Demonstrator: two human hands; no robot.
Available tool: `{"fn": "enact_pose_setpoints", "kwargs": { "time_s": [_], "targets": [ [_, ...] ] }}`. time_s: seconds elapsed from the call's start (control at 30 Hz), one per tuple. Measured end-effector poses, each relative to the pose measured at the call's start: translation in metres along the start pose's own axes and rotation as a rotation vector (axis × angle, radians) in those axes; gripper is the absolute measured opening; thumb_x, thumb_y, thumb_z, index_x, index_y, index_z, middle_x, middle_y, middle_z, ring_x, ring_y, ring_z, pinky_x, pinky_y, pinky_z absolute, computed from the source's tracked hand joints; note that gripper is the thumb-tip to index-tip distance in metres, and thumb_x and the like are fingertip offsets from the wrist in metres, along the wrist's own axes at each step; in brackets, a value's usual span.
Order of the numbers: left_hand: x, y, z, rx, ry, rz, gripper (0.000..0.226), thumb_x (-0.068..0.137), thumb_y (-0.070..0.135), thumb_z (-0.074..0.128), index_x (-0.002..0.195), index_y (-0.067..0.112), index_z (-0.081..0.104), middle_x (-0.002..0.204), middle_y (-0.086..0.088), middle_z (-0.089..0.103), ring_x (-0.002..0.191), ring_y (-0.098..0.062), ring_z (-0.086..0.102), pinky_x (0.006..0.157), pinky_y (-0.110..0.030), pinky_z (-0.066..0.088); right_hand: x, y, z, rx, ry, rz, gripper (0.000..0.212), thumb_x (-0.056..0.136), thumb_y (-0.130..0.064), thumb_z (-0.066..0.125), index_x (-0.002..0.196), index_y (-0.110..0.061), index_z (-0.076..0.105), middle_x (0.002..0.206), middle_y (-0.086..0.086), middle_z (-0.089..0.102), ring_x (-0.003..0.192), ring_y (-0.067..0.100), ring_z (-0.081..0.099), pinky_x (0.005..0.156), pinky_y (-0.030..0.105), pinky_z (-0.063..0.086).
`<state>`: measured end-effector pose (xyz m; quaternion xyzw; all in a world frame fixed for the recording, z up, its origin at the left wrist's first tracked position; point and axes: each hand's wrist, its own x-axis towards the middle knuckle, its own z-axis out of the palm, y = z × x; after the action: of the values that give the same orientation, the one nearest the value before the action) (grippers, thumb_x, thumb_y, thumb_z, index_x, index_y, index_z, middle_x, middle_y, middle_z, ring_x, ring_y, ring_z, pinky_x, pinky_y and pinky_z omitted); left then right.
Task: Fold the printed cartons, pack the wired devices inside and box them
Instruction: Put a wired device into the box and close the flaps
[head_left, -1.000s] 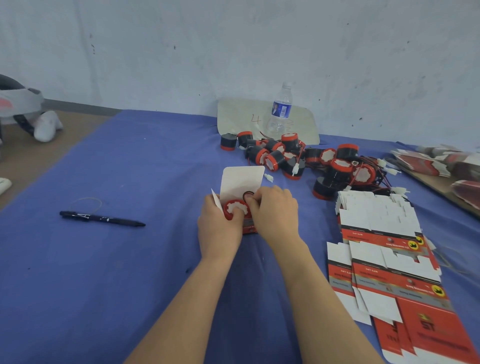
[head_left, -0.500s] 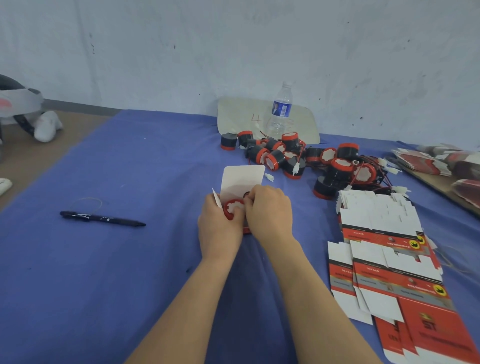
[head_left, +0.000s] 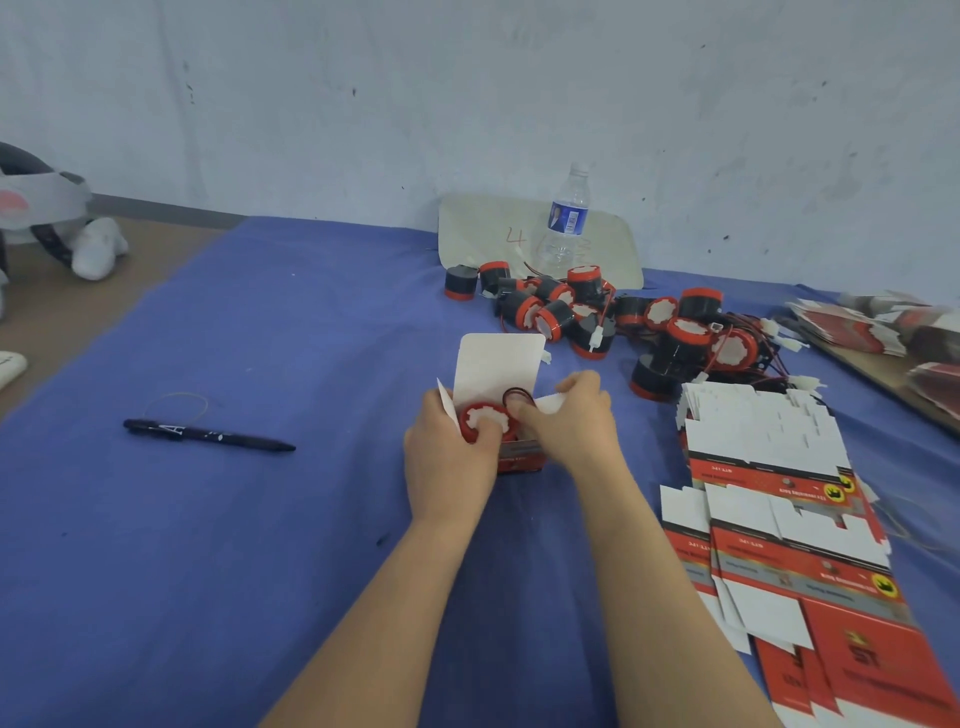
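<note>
A small red printed carton (head_left: 519, 460) stands on the blue cloth with its white lid flap (head_left: 496, 366) up. A red and black round device (head_left: 485, 422) sits in its open top, its black wire loop (head_left: 518, 397) sticking out. My left hand (head_left: 449, 457) grips the carton's left side, thumb on the device. My right hand (head_left: 569, 421) pinches the white right side flap, with a finger on the wire. A heap of wired devices (head_left: 613, 322) lies behind. Flat cartons (head_left: 779, 499) are stacked at the right.
A black pen (head_left: 208, 434) lies on the cloth at the left. A water bottle (head_left: 563, 223) stands on a pale board (head_left: 467, 234) by the wall. More flat cartons (head_left: 878, 327) rest on a wooden board at far right. A white headset (head_left: 47, 218) sits far left.
My right hand has shifted right and lifted off the device, now pinching the right side flap. The wire loop shows again above the device. My left hand stays on the carton.
</note>
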<state>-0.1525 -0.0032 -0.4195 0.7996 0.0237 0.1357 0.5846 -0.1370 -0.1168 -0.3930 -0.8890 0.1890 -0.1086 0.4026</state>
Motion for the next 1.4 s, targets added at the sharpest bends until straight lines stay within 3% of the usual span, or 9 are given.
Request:
{"fn": "enact_pose_setpoints", "kwargs": {
  "time_s": [0.1,0.23,0.33,0.43,0.67,0.83,1.07,1.3,1.4],
  "targets": [
    [0.000,0.000,0.001,0.010,0.011,0.004,0.020,0.087,0.024,0.059,0.098,0.013,0.046,0.098,-0.004,0.061,0.096,-0.030,0.057,0.080,-0.047,0.050,-0.002,0.008,0.007,0.046,0.093,-0.133,0.040,0.085,-0.040,0.068,0.112,-0.022,0.046,0.113,0.001,0.043,0.100,0.020,0.046,0.073,0.028,0.038],
    [0.000,0.000,0.001,0.012,0.003,-0.002,0.022,0.087,0.024,0.059,0.102,0.014,0.046,0.102,-0.004,0.060,0.099,-0.028,0.057,0.082,-0.047,0.051,-0.004,0.012,0.011,-0.051,0.237,-0.293,0.027,0.088,-0.028,0.066,0.111,-0.025,0.054,0.120,-0.002,0.041,0.100,0.009,0.026,0.079,0.024,0.035],
    [-0.001,0.000,0.001,0.011,0.005,-0.001,0.021,0.088,0.024,0.058,0.100,0.015,0.044,0.101,-0.003,0.059,0.098,-0.028,0.057,0.080,-0.046,0.052,-0.005,0.011,0.011,-0.124,0.326,-0.327,0.026,0.087,-0.019,0.064,0.112,-0.020,0.055,0.117,0.001,0.045,0.102,0.014,0.032,0.083,0.027,0.038],
    [0.000,0.000,0.000,0.006,0.006,-0.002,0.020,0.088,0.024,0.059,0.099,0.016,0.044,0.100,-0.003,0.060,0.097,-0.028,0.058,0.080,-0.047,0.052,-0.007,0.007,0.009,-0.201,0.369,-0.385,0.020,0.088,-0.016,0.060,0.107,-0.018,0.065,0.112,0.001,0.052,0.105,0.020,0.039,0.085,0.027,0.032],
    [0.000,0.000,0.000,0.006,-0.003,-0.003,0.019,0.088,0.022,0.058,0.099,0.015,0.044,0.101,-0.003,0.059,0.099,-0.029,0.057,0.081,-0.047,0.052,-0.007,0.004,0.006,-0.386,0.235,-0.377,0.032,0.095,-0.019,0.043,0.109,-0.026,0.071,0.113,-0.004,0.049,0.107,0.021,0.035,0.082,0.027,0.020],
    [-0.001,0.001,0.000,0.009,0.000,-0.001,0.023,0.087,0.022,0.060,0.103,0.013,0.047,0.103,-0.003,0.059,0.100,-0.029,0.056,0.083,-0.047,0.051,-0.008,0.006,0.011,-0.442,0.085,-0.307,0.031,0.094,-0.024,0.040,0.105,-0.022,0.070,0.117,0.000,0.042,0.113,0.024,0.031,0.094,0.034,0.023],
    [0.000,0.001,-0.001,0.005,-0.010,-0.008,0.026,0.087,0.023,0.060,0.107,0.013,0.047,0.106,-0.004,0.060,0.102,-0.028,0.056,0.084,-0.047,0.051,-0.007,0.004,0.000,-0.183,0.017,-0.284,0.017,0.091,-0.027,0.053,0.093,-0.032,0.069,0.122,-0.004,0.049,0.121,0.021,0.035,0.096,0.030,0.030],
    [0.000,0.001,-0.001,0.010,-0.021,-0.004,0.024,0.087,0.024,0.060,0.104,0.016,0.046,0.105,-0.004,0.060,0.101,-0.028,0.057,0.083,-0.046,0.052,-0.003,0.000,-0.010,-0.308,-0.116,-0.206,0.014,0.090,-0.023,0.057,0.097,-0.026,0.070,0.126,0.007,0.052,0.117,0.032,0.046,0.096,0.041,0.045],
    [0.000,0.001,-0.001,0.001,-0.029,0.006,0.022,0.086,0.023,0.060,0.102,0.014,0.046,0.102,-0.004,0.061,0.099,-0.029,0.057,0.082,-0.047,0.051,-0.001,-0.011,-0.009,-0.443,-0.147,-0.110,0.021,0.091,-0.020,0.054,0.106,-0.023,0.067,0.128,0.010,0.045,0.116,0.035,0.044,0.100,0.046,0.042]
  ]
}}
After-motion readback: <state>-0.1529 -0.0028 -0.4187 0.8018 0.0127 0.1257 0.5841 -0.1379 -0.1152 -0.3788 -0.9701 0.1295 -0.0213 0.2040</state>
